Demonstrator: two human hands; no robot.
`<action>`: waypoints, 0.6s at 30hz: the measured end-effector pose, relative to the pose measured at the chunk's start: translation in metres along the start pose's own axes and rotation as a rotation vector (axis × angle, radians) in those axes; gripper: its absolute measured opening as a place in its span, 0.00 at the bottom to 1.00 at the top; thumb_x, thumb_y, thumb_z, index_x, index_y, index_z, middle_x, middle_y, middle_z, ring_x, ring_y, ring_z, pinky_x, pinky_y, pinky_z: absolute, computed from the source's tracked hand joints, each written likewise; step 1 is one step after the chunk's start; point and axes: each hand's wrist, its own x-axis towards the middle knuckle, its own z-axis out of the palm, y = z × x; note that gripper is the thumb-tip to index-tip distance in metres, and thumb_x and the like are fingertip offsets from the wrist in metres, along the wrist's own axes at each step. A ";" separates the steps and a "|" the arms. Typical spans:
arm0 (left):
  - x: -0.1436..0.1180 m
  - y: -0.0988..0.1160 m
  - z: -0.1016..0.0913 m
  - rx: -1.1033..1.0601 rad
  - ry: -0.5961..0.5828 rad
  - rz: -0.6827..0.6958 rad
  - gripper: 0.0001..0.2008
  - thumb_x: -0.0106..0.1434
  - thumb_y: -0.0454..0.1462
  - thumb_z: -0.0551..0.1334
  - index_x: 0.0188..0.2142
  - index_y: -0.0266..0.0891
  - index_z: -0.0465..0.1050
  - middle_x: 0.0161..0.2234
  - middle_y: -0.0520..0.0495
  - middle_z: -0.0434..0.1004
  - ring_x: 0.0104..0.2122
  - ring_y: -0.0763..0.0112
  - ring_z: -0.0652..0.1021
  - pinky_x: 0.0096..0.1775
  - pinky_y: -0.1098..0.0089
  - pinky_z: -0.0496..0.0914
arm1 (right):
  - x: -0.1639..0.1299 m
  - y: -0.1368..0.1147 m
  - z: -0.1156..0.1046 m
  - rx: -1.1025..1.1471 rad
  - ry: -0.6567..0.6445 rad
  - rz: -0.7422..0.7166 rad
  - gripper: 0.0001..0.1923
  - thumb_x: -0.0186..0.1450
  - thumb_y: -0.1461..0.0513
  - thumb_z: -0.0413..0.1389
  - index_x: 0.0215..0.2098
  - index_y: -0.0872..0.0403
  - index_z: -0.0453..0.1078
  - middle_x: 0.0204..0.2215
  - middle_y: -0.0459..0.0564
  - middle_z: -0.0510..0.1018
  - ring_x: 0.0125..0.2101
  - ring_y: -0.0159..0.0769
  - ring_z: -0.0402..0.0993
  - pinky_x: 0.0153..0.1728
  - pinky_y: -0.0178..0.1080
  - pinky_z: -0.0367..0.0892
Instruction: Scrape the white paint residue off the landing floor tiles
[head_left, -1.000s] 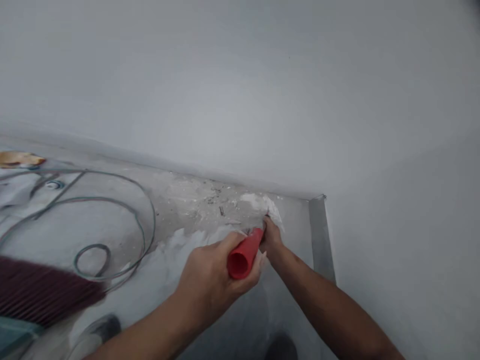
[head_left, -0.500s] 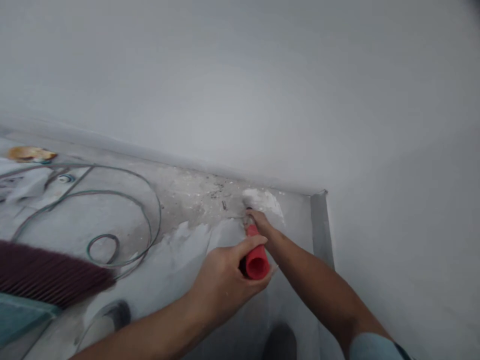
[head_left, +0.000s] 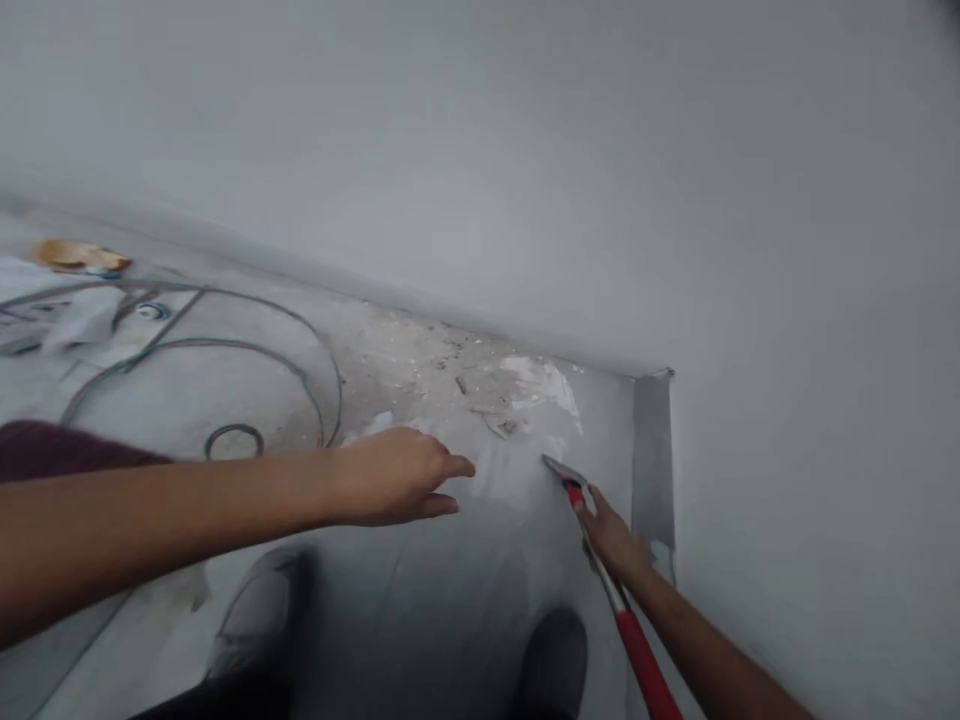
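while the right hand (head_left: 611, 540) is clenching the red-handled scraper (head_left: 600, 560) low on its shaft at five o'clock, the blade is lying flat on the floor (head_left: 450, 600) just short of the white plaster patch (head_left: 544, 385) at one o'clock; the left hand (head_left: 394, 475) is hovering free, fingers loosely extended, holding nothing. judging by this, a shallow blade angle and steady forward pressure toward the wall (head_left: 525, 180) would be lifting residue cleanly, keeping clear of the cable loops (head_left: 225, 350) at ten o'clock

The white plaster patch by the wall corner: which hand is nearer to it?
Too close to call. The left hand hovers open, left of and below the plaster patch. The right hand grips the scraper below it; only its blade lies nearer.
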 end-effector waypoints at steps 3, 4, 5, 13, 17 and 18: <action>-0.023 -0.023 -0.005 0.049 -0.100 -0.052 0.19 0.58 0.42 0.59 0.49 0.43 0.70 0.32 0.44 0.77 0.31 0.64 0.75 0.33 0.70 0.64 | -0.033 0.039 0.020 -0.085 -0.048 0.010 0.34 0.63 0.48 0.42 0.61 0.58 0.54 0.18 0.46 0.72 0.19 0.35 0.70 0.27 0.36 0.64; -0.030 -0.032 -0.004 0.052 -0.133 -0.071 0.19 0.58 0.42 0.58 0.49 0.43 0.70 0.32 0.44 0.77 0.31 0.64 0.75 0.33 0.70 0.63 | -0.041 0.051 0.026 -0.090 -0.050 0.019 0.34 0.63 0.48 0.41 0.61 0.58 0.55 0.16 0.45 0.71 0.18 0.35 0.69 0.27 0.35 0.64; -0.035 -0.041 -0.002 0.039 -0.159 -0.094 0.20 0.59 0.43 0.57 0.50 0.43 0.69 0.32 0.44 0.77 0.32 0.64 0.76 0.33 0.70 0.63 | -0.047 0.061 0.032 -0.098 -0.046 0.024 0.33 0.63 0.48 0.41 0.61 0.58 0.56 0.15 0.44 0.70 0.19 0.35 0.69 0.27 0.35 0.64; 0.005 -0.083 0.061 -0.282 -0.016 -0.228 0.22 0.62 0.47 0.49 0.52 0.41 0.67 0.33 0.46 0.77 0.33 0.67 0.76 0.34 0.72 0.63 | 0.036 -0.019 0.000 -0.282 0.113 -0.084 0.27 0.64 0.53 0.43 0.59 0.54 0.59 0.24 0.49 0.75 0.24 0.34 0.72 0.29 0.33 0.63; 0.024 -0.087 0.086 -0.390 -0.050 -0.146 0.22 0.62 0.47 0.50 0.51 0.42 0.68 0.32 0.47 0.77 0.32 0.68 0.75 0.33 0.72 0.62 | 0.086 -0.071 -0.036 -0.237 0.141 0.019 0.29 0.64 0.51 0.44 0.60 0.55 0.57 0.15 0.45 0.70 0.16 0.31 0.67 0.23 0.32 0.61; 0.026 -0.089 0.088 -0.413 -0.032 -0.171 0.22 0.62 0.47 0.49 0.51 0.41 0.68 0.32 0.47 0.77 0.32 0.68 0.75 0.33 0.72 0.62 | 0.081 -0.066 -0.037 -0.229 0.115 0.034 0.30 0.64 0.51 0.44 0.60 0.55 0.56 0.14 0.44 0.69 0.15 0.30 0.66 0.22 0.32 0.60</action>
